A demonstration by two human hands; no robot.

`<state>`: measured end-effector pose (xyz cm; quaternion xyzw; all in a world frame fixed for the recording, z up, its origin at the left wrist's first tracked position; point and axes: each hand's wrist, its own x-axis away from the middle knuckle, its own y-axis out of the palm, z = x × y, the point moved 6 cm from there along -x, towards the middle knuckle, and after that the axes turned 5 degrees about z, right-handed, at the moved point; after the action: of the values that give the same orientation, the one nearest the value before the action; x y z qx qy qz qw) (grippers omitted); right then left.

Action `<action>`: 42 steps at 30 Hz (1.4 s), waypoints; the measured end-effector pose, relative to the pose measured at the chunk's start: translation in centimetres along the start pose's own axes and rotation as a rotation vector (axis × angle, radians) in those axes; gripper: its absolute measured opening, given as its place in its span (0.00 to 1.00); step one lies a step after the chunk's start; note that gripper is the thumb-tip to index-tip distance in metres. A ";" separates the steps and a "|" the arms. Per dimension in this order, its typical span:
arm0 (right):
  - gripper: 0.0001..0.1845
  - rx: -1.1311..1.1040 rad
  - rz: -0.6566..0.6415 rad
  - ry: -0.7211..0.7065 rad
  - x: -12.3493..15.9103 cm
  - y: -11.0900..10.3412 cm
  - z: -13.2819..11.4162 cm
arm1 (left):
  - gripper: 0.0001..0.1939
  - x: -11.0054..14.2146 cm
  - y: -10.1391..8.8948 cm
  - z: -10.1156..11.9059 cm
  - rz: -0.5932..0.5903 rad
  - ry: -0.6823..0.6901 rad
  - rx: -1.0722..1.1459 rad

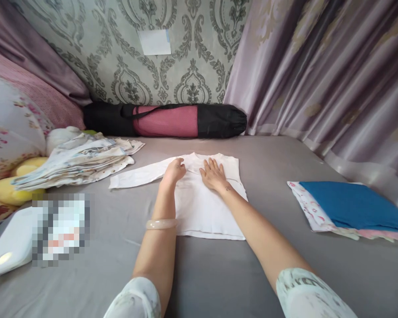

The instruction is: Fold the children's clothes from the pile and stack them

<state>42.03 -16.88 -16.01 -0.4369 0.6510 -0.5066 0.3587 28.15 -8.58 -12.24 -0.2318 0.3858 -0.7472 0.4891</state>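
A white long-sleeved shirt (205, 207) lies spread on the grey bed sheet. Its left sleeve (135, 176) stretches out to the left, while the right sleeve is folded inward across the chest. My left hand (175, 170) is at the left shoulder of the shirt, with fingers curled on the fabric; part of the fingers is hidden behind the hand. Flat on the upper chest, my right hand (214, 174) presses down with its fingers spread. A pale bangle (161, 224) circles my left forearm.
At left are a pile of printed cloths (82, 161), a yellow plush item (26, 170) and a white flat object (13, 240) beside a blurred patch. Folded clothes with a blue piece (354, 205) on top lie right. A pink-and-black rolled bag (166, 120) rests against the wall.
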 end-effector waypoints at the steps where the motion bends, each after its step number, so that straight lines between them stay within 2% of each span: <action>1: 0.35 0.003 0.002 0.000 0.0 0.1 0.1 | 0.24 0.0 0.0 0.0 0.000 -0.002 -0.006; 10: 0.35 -0.001 -0.088 0.042 -0.5 -0.5 -0.1 | 0.25 0.2 -0.4 -0.1 -0.002 -0.042 0.025; 12: 0.34 -0.007 -0.070 0.030 -0.6 -0.8 -1.1 | 0.25 0.2 -0.7 -0.2 0.019 -0.055 0.041; 14: 0.35 -0.022 -0.035 -0.046 -0.6 -0.8 -2.7 | 0.23 0.2 -1.2 -0.4 0.058 -0.054 0.073; 17: 0.36 -0.048 -0.039 -0.175 -0.3 0.3 -5.0 | 0.22 0.0 -2.2 -1.4 0.114 -0.064 0.142; 19: 0.37 -0.049 -0.047 -0.204 -0.2 1.1 -5.7 | 0.21 -0.1 -3.1 -2.6 0.164 -0.098 0.172; 26: 0.37 -0.041 -0.057 -0.210 0.0 1.4 -5.5 | 0.16 0.4 -6.8 -7.0 0.468 -0.322 0.196; 29: 0.37 -0.019 -0.068 -0.199 -0.2 1.1 -5.6 | 0.16 0.9 -7.8 -8.0 0.536 -0.404 0.221; 31: 0.36 0.001 -0.077 -0.189 -0.6 0.7 -5.8 | 0.16 1.7 -8.4 -9.0 0.578 -0.511 0.208; 36: 0.34 -0.004 -0.003 -0.261 -2.7 -0.1 -8.8 | 0.21 5.4 -10.4 -11.7 0.825 -0.788 0.057; 39: 0.34 -0.028 -0.037 -0.280 -3.5 1.1 -10.7 | 0.24 6.4 -10.3 -12.8 0.834 -0.888 0.066; 42: 0.35 -0.034 -0.061 -0.261 -3.5 2.4 -11.5 | 0.24 6.5 -9.7 -13.4 0.805 -0.961 0.056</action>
<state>32.35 -9.36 -15.59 -0.5246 0.5937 -0.4452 0.4173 10.40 -7.59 -12.59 -0.3653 0.1603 -0.3264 0.8569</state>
